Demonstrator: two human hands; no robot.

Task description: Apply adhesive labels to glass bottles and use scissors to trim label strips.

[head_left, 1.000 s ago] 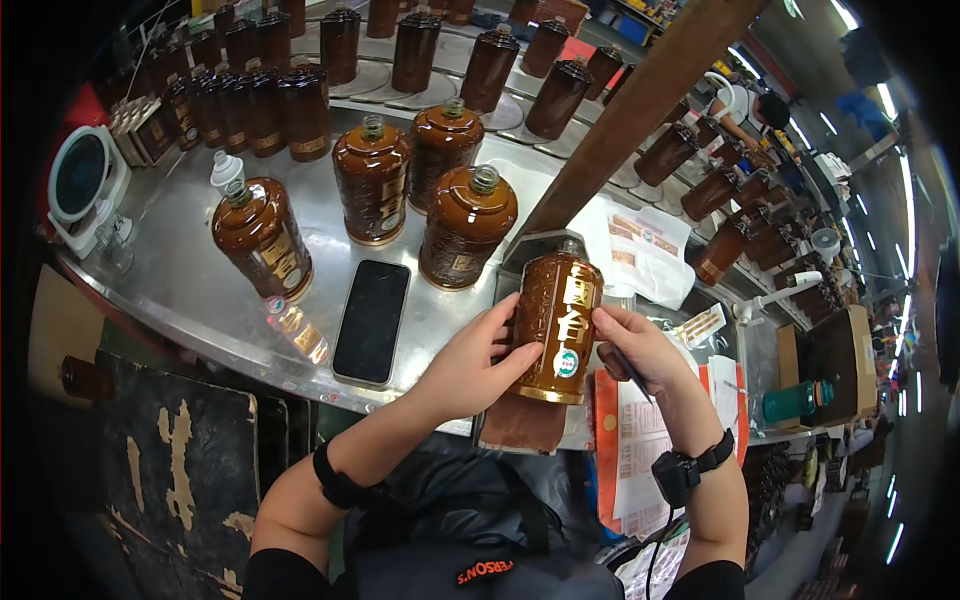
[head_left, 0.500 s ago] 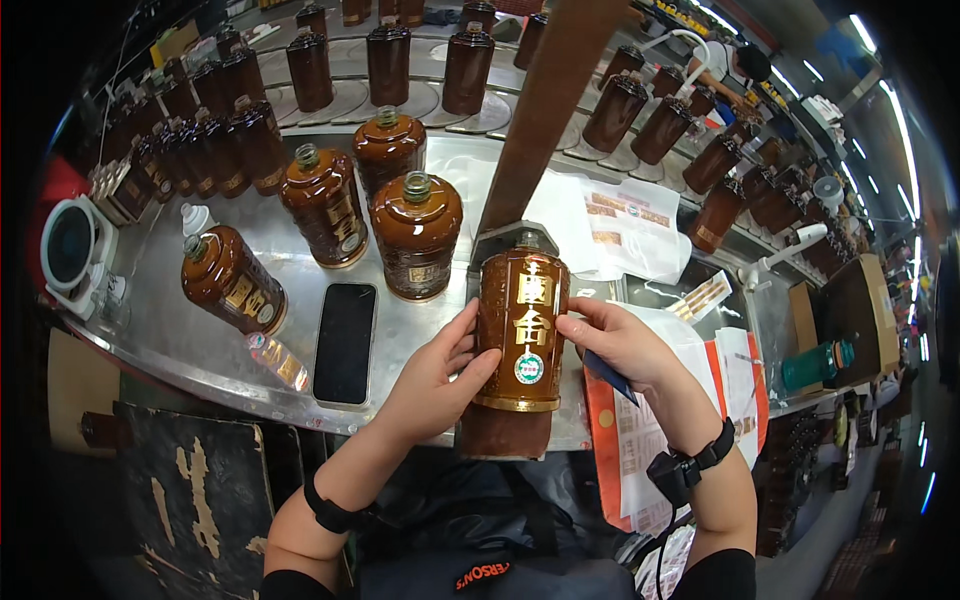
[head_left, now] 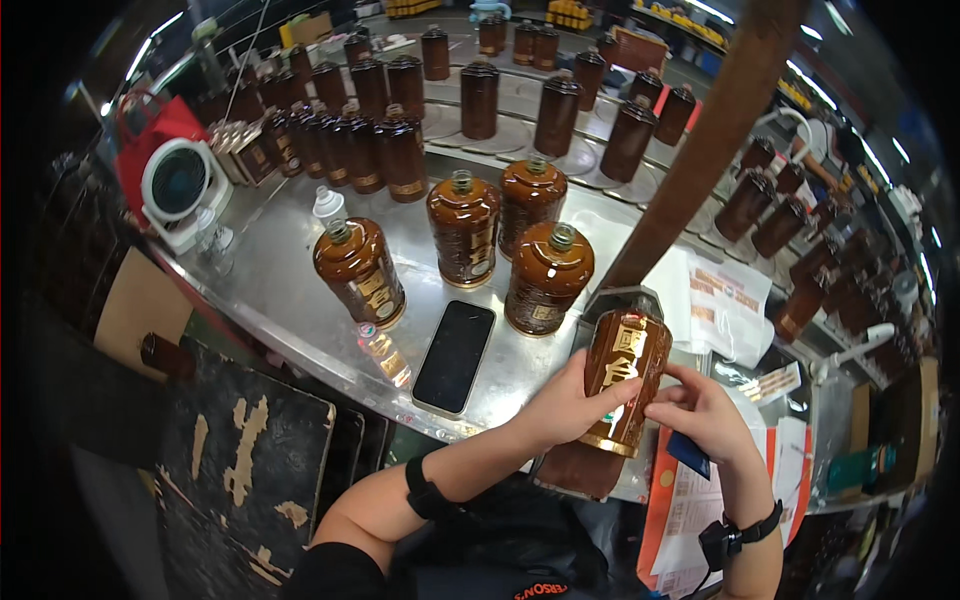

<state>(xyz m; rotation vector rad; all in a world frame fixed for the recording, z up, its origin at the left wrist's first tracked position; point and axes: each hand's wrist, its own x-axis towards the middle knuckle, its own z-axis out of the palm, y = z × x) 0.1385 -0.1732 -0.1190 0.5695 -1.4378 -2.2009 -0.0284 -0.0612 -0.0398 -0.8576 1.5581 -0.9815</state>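
While I watch from far off, the brown bottle (head_left: 648, 362) lies between my left hand (head_left: 572, 405) and right hand (head_left: 712, 418), its long side pointing away from me, neck far and a bit right. The left one is wrapped on its left side, thumb over the front. The right one, fingertips at its right edge, holds a dark blue card (head_left: 688, 454).

1 wide fisheye camera, the left of 2 worn on the head, looks down and forward from above the table (head_left: 290, 280); the left hand (head_left: 572, 408) and right hand (head_left: 712, 420) are near, at lower right, while far bottles (head_left: 435, 55) show small along the top.
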